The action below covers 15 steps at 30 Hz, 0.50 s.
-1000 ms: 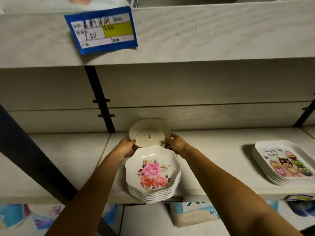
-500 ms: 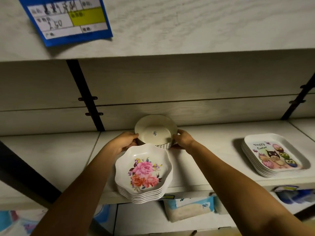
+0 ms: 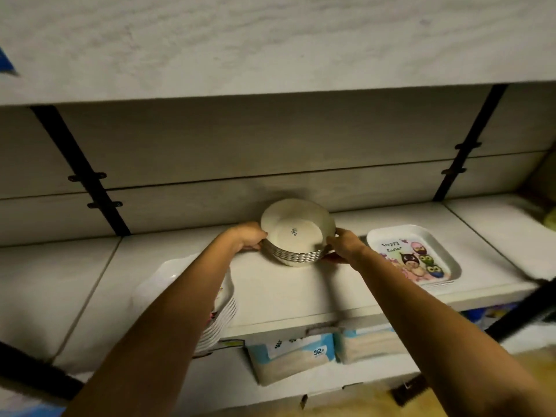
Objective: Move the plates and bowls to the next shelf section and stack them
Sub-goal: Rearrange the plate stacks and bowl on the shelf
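Hiding their fingertips, left hand [image 3: 247, 239] and right hand [image 3: 346, 248] grip bowl stack [image 3: 296, 234].

From here the left hand [image 3: 248, 237] loses its fingertips behind the stack of bowls [image 3: 296, 254], and the right hand [image 3: 343, 246] tucks its fingers under the other side. The print [image 3: 294, 232] in the top bowl, between the fingers, is too small to read. Below the left fingers, the forearm covers most of the stack of scalloped plates [image 3: 168, 278]. Far to their left, a blue label [image 3: 5, 65] is cut by the edge.
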Each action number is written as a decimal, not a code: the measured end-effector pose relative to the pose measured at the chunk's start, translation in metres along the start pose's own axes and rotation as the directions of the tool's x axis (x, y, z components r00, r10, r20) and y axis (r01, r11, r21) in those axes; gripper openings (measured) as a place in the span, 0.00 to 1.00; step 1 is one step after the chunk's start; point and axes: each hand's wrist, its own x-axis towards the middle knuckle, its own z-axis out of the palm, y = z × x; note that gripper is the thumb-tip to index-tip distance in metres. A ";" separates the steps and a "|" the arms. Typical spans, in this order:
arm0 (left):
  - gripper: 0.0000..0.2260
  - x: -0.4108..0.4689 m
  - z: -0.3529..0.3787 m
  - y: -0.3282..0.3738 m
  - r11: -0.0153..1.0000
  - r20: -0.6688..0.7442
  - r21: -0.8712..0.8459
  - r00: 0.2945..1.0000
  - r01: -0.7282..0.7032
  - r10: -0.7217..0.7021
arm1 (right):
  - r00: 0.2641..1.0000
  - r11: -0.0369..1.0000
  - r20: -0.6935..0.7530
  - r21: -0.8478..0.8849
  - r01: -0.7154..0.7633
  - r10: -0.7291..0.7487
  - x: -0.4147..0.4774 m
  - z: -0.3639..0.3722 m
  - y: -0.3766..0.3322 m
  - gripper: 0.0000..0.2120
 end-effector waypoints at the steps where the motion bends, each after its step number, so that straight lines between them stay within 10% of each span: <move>1: 0.09 -0.004 0.006 0.003 1.000 -0.010 0.017 1.000 0.016 -0.016 | 1.000 1.000 0.009 -0.025 -0.005 0.005 -0.003 -0.007 0.002 0.15; 15: 0.11 -0.079 0.058 -0.002 0.983 -0.070 -0.004 0.981 0.184 -0.184 | 0.995 0.969 0.102 -0.249 0.007 0.019 -0.042 -0.043 0.040 0.18</move>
